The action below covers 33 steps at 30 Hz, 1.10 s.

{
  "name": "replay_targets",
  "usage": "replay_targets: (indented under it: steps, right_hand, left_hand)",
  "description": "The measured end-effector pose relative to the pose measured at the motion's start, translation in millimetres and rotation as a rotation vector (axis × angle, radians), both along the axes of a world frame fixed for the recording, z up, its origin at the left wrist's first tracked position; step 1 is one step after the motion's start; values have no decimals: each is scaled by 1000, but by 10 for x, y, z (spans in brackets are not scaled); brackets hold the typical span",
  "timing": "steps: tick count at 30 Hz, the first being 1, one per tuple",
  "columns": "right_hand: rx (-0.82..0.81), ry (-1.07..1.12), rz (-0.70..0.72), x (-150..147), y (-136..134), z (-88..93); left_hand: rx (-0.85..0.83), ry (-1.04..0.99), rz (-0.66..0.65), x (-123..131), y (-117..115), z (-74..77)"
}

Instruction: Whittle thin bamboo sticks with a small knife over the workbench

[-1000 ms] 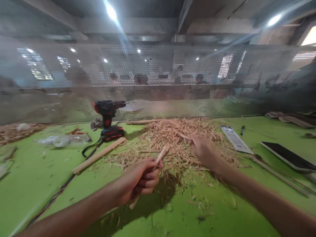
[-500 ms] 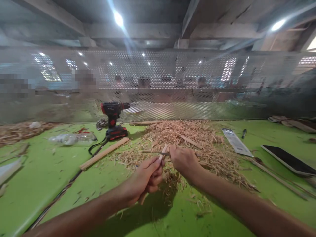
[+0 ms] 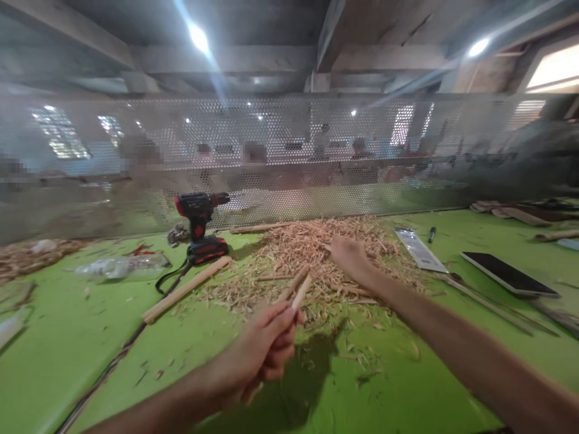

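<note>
My left hand (image 3: 271, 343) is closed around a pale wooden stick (image 3: 302, 292), whose bare end points up and away from me. A browner strip of wood (image 3: 294, 283) runs close beside it; whether the same hand holds it I cannot tell. Farther forward, my right hand (image 3: 350, 258) is curled over the heap of wood shavings (image 3: 294, 244). A small pale tip shows at its fingers, but what they grip is mostly hidden. The knife-like blade seen earlier does not show now.
A black and red cordless drill (image 3: 199, 226) stands at left behind a flat wooden slat (image 3: 187, 290). Near it lies a clear plastic bottle (image 3: 122, 267). At right are a white packet (image 3: 420, 250), a marker (image 3: 432, 234) and a dark tablet (image 3: 509, 274). A perforated screen (image 3: 280, 193) closes the back.
My right hand has moved forward, away from the stick and over the shavings. My left hand still holds the stick, a little lower. The view has turned slightly right.
</note>
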State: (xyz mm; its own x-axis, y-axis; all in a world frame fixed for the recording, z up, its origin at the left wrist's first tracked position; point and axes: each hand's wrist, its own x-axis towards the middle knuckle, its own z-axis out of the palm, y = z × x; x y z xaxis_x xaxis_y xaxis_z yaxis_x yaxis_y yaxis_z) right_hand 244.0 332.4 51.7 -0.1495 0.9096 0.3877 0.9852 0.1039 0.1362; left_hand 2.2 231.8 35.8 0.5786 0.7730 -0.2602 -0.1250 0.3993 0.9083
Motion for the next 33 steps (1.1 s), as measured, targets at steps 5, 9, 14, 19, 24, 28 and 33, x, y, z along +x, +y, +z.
replay_targets:
  steps: [5,9,14,19,24,28,33]
  right_hand:
    - [-123,112,-78,8,-233,208]
    - [-206,170,106,-418,-540,186]
    - [-291,109,193,-672,-721,23]
    - [-236,198,165,-694,-792,0]
    - [-171,122,213,-635,-672,-28]
    - [-95,51,238,-521,-492,-140]
    - [-87,-18,198,-513,-453,-136]
  left_hand:
    - [-11,-119,60,-78,77,44]
    - [-67,-162,65,-65,186,-23]
    - [-141,-141,73,-31,81,0]
    - [-134,-144,81,14,-101,207]
    - [-56,-87,169,43,-173,232]
    - [-17,-52,172,57,-155,175]
    - [-3,-46,167,83,-45,154]
